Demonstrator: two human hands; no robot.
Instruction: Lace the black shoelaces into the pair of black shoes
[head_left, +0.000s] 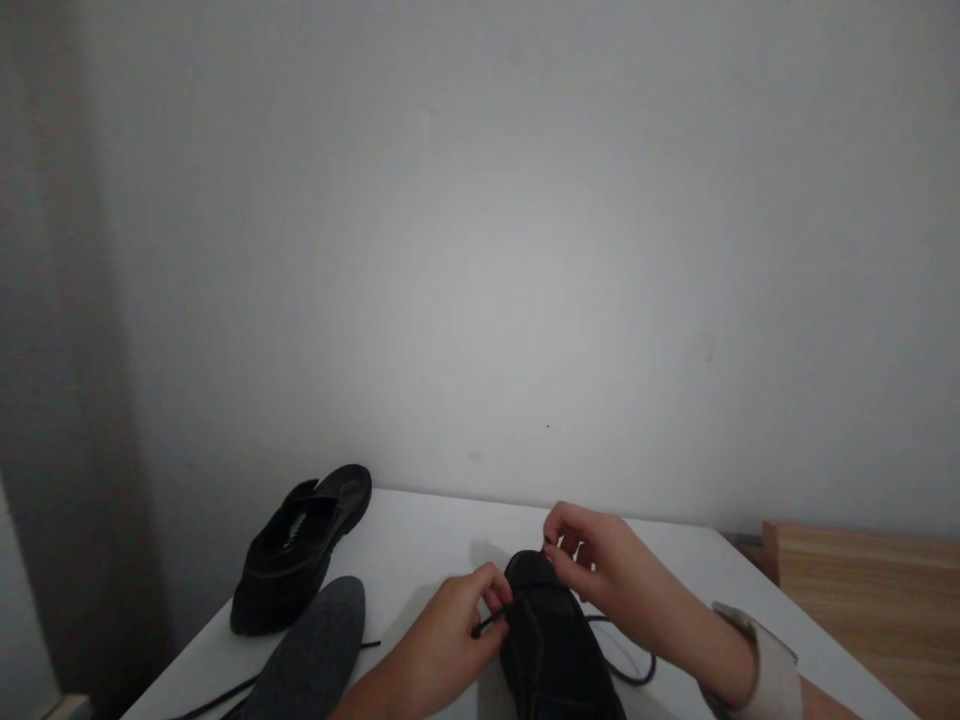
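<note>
A black shoe (559, 660) stands on the white table with its toe pointing away from me. My left hand (457, 635) is at its left side, thumb and fingers pinched on a black shoelace (490, 621). Over the toe end, my right hand (600, 560) is closed in a pinch, with a small dark bit of lace between its fingertips. More of the lace loops out on the shoe's right side, below my right wrist. My fingers hide part of the shoe's front.
A second black shoe (289, 570) sits at the table's left edge. Beside it lies a dark grey insole (319, 640), with another black lace (221, 697) partly under it. A pale wall (480, 250) rises behind the white table (427, 540). A wooden panel (862, 590) is at right.
</note>
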